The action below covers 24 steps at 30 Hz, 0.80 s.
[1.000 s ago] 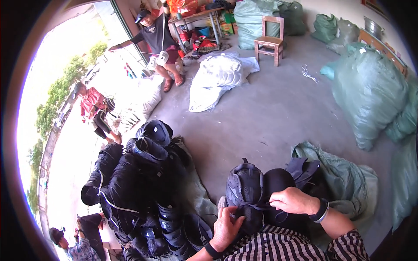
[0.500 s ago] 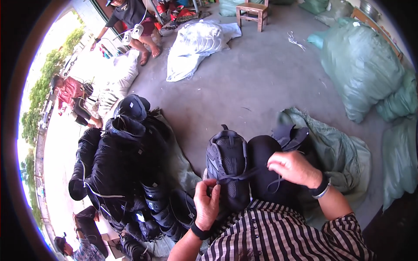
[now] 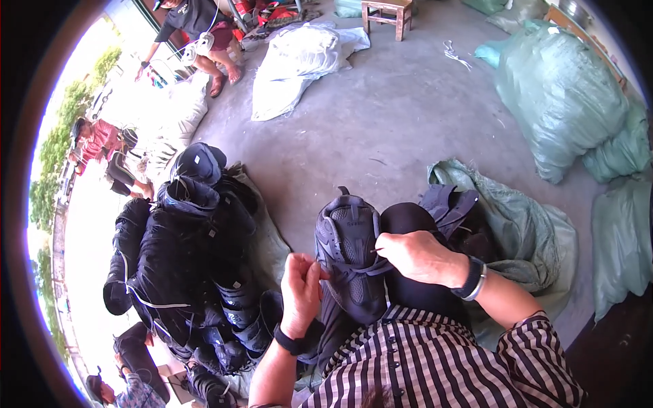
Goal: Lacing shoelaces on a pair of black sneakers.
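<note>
A black shoe upper (image 3: 356, 234) with a mesh tongue rests on my dark-trousered lap, its pull loop pointing away from me. A dark shoelace (image 3: 360, 266) runs across it. Just left of the shoe, my left hand (image 3: 301, 289) is closed in a pinch at the lace's left side; the lace between those fingers is mostly hidden. My right hand (image 3: 423, 257) is over my right thigh and the shoe's right edge, fingers pinched on a short dark lace end.
Many black shoe uppers (image 3: 183, 258) are heaped at my left. A green sack (image 3: 524, 224) with dark pieces lies at my right. Full green bags (image 3: 561, 95), a white sack (image 3: 299, 61) and a wooden stool (image 3: 386, 15) stand farther off. Other people sit along the left.
My right hand has moved left and down over the shoe's edge. My left hand has drawn left, off the shoe. The view has shifted slightly.
</note>
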Available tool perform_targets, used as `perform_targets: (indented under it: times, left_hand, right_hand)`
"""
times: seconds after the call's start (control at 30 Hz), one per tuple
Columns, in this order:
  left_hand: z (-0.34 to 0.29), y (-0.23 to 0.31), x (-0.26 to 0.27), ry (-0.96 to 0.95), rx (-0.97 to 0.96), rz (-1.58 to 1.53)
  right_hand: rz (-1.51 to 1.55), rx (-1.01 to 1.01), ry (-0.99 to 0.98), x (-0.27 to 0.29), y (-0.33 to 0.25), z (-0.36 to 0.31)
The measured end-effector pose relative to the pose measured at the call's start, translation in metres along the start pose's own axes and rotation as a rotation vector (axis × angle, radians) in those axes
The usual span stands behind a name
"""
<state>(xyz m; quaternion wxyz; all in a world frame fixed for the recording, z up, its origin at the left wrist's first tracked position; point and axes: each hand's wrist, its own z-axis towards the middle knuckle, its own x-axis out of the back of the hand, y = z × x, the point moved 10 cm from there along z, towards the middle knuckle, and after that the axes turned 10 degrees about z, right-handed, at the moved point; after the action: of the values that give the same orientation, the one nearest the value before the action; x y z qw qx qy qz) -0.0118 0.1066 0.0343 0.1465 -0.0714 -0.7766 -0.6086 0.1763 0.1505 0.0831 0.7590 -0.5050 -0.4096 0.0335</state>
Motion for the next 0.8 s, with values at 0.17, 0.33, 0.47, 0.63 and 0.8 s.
perform_targets:
  times: [0.17, 0.33, 0.47, 0.63, 0.8]
  left_hand:
    - [0.024, -0.003, -0.005, -0.040, 0.165, -0.642]
    - [0.043, -0.011, 0.095, 0.246, -0.023, -0.713]
    - [0.026, -0.014, 0.081, 0.177, 0.086, 0.112]
    - [-0.014, 0.013, 0.070, 0.425, -0.218, 0.312]
    - [-0.054, 0.072, -0.024, 0.085, -0.830, 0.890]
  right_hand:
    - [0.061, -0.082, -0.069, -0.022, 0.018, 0.011]
    - [0.359, -0.231, -0.059, -0.022, 0.037, 0.007]
    - [0.780, -0.436, -0.115, -0.035, 0.058, 0.009]
    - [0.924, -0.592, -0.090, -0.027, 0.070, 0.010]
    - [1.131, -0.570, -0.161, -0.027, 0.069, 0.013]
